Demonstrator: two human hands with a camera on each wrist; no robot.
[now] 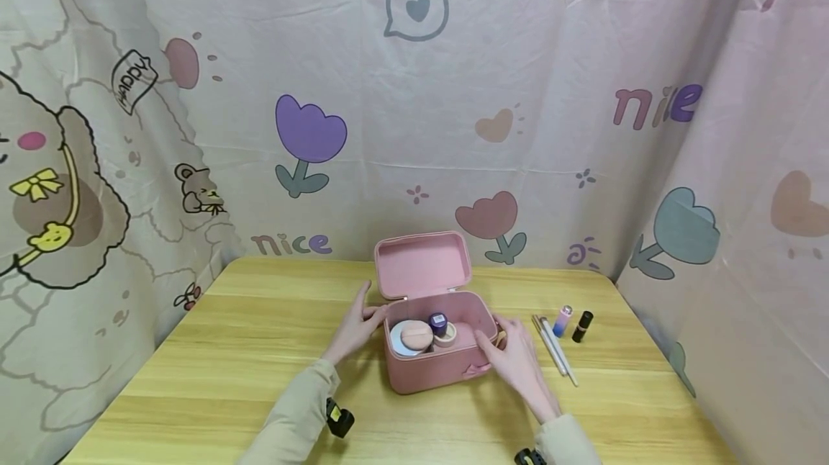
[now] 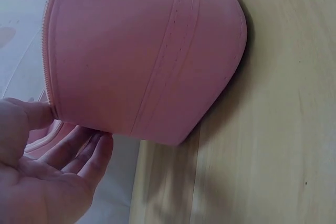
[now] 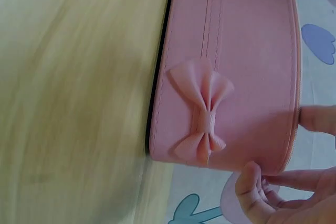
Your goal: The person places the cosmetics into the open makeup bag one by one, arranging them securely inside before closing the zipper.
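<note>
A pink cosmetic case (image 1: 427, 371) stands on the table, its lid (image 1: 424, 263) raised at the back. My left hand (image 1: 355, 328) grips the left end near the rim, its thumb (image 2: 39, 115) at the zipper edge and fingers round the back corner. At the right end my right hand (image 1: 514, 357) holds the rim, thumb over the edge, fingers curled by the side. A pink bow (image 3: 206, 116) decorates the front. Inside lie a powder puff (image 1: 417, 335) on a pale round item (image 1: 400, 345), a dark purple-capped jar (image 1: 438, 322) and a small round cream-coloured container (image 1: 445, 337).
Right of the case, slim silver-white sticks (image 1: 557, 350) lie on the wooden table (image 1: 259, 350). Beside them are a pink-and-blue tube (image 1: 562, 321) and a black tube (image 1: 582, 326). A printed curtain (image 1: 414, 91) hangs behind and at both sides.
</note>
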